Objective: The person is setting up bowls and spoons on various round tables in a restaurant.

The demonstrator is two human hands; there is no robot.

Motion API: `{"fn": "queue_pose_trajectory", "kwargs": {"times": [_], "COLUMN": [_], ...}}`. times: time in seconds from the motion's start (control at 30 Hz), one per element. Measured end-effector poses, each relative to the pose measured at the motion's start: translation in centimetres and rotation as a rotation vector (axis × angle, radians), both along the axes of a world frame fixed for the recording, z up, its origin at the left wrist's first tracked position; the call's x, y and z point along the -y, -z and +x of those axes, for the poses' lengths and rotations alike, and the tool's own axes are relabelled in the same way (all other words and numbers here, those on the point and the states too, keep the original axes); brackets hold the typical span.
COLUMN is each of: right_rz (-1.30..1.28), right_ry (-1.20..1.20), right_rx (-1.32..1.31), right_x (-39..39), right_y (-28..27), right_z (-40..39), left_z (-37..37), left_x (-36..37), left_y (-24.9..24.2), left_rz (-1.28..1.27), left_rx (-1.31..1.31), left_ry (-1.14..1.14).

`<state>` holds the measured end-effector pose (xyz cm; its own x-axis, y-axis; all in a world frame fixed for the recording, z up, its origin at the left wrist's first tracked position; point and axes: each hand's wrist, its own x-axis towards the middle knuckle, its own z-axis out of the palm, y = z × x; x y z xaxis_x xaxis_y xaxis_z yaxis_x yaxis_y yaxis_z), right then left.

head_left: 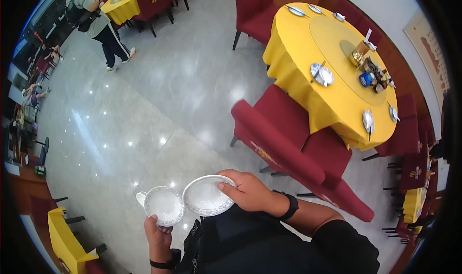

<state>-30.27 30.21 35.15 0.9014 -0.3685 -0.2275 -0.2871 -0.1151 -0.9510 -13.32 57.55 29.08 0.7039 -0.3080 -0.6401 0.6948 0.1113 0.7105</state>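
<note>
Black clothing (240, 242) lies nearest, with the left grip (158, 233) closed around a white bowl (163, 204) and the right grip (246, 192) clasping a white plate (204, 195), both above the floor (159, 125), where steady, level handling appears advisable against knocking.

A single camera is sitting on the wearer's head, facing forward and steeply down. It is looking past the black garment (250, 245) at the bottom edge, with the left hand (158, 234) and right hand (245, 192) showing close by. Beyond, it is taking in the grey floor (192, 96), a yellow-covered bench (333, 100) at upper right and, farther off, a standing person (96, 28) at upper left. The wide view is curving towards dark corners.
</note>
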Motion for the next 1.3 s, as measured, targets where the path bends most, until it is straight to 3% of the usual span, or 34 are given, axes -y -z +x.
{"fn": "queue_pose_trajectory", "kwargs": {"times": [0.1, 0.23, 0.4, 0.6, 0.67, 0.8, 0.97, 1.13, 1.3], "right_rz": [0.078, 0.016, 0.376, 0.427, 0.459, 0.545, 0.579, 0.625, 0.672], "right_ry": [0.116, 0.213, 0.52, 0.772, 0.965, 1.022, 1.118, 1.249, 1.198], "right_rx": [0.187, 0.135, 0.127, 0.228, 0.273, 0.294, 0.172, 0.087, 0.036], "right_x": [3.3, 7.4, 11.2, 16.5, 17.6, 19.9, 21.6, 26.3, 35.3], "right_y": [-1.7, -1.1, 1.6, 0.4, 0.5, -0.4, 0.1, 2.3, 5.3], "right_z": [3.0, 5.2, 7.8, 15.3, 18.2, 23.3, 26.6, 28.0, 28.1], "left_z": [4.0, 8.5, 15.2, 26.7, 30.7, 37.4, 43.8, 45.4, 45.1], "left_x": [3.6, 6.5, 13.1, 24.3, 28.4, 35.6, 42.2, 49.8, 59.3], "left_y": [-0.7, 1.9, 3.0, 4.5, 4.6, 0.6, 0.9, 1.2, 1.6], "left_rz": [-0.066, -0.068, -0.055, -0.147, -0.174, -0.17, -0.121, -0.151, -0.071], "left_rx": [0.041, -0.076, -0.082, -0.108, -0.097, -0.068, -0.048, -0.109, -0.102], "left_ry": [0.094, 0.066, 0.271, 0.467, 0.528, 0.671, 0.809, 0.861, 0.933]}}
